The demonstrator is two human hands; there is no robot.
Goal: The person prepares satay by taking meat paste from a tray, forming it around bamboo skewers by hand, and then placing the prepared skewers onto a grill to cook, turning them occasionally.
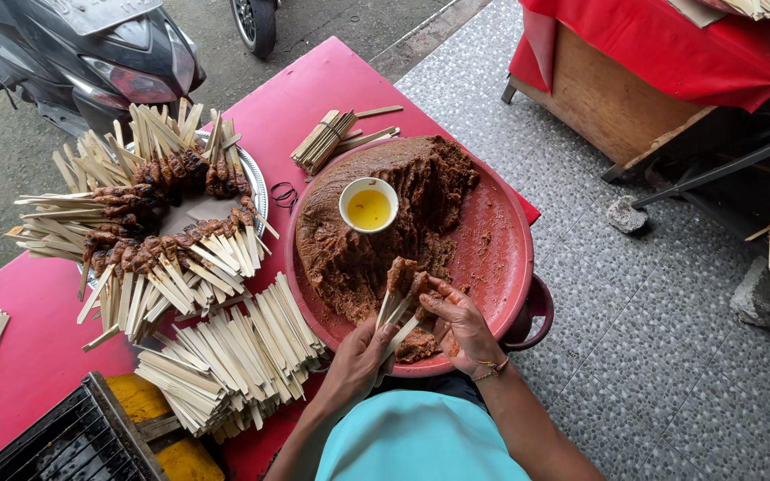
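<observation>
Hands at work over a round red tray (501, 258) on a red worktop (314, 89), seen from above. Left hand (360, 352): fingers clenched around a few flat wooden sticks (391, 322), whose upper ends carry a lump of brown minced paste (403, 278). Right hand (462, 325): fingers curled against that lump, pressing it onto the sticks; a thin bracelet (490, 367) sits at the wrist. The lump is dark reddish brown, coarse and moist, and hangs just above the tray's near rim.

Beyond the fingers, a large mound of the same paste (376, 214) fills the tray's left half, with a small white bowl of yellow oil (369, 204) set into it. The tray's right half is scraped nearly bare, with smears and crumbs. To the left of the left hand lies a thick heap of bare sticks (225, 361), close to the wrist. Farther left and beyond, a metal plate (256, 183) holds finished skewers (149, 214) laid in a ring, coated ends inward. A small bundle of sticks (324, 140) lies beyond the tray. A black grill (73, 441) is at the near left corner. A parked scooter (91, 53) stands past the worktop's far edge.
</observation>
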